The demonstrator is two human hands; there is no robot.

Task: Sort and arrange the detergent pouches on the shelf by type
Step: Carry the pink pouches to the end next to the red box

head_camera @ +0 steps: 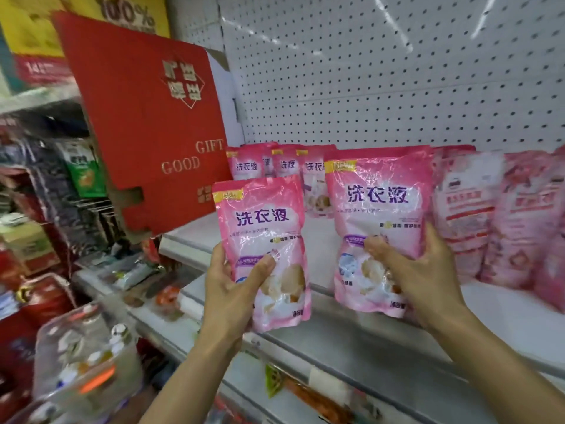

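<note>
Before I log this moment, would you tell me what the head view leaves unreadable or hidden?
- Pouch backs: both held pouches, left pouch and right pouch, face the camera.
- Red-label pouches: print blurred; the row is cut by the right edge.
- Rear pouches: lower halves hidden by the held pair.
- Shelf price tags: too blurred.

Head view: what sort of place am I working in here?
Most likely a shop aisle: a white pegboard back panel, metal shelf stocked with matching pink detergent pouches, and a red gift box on display.
</note>
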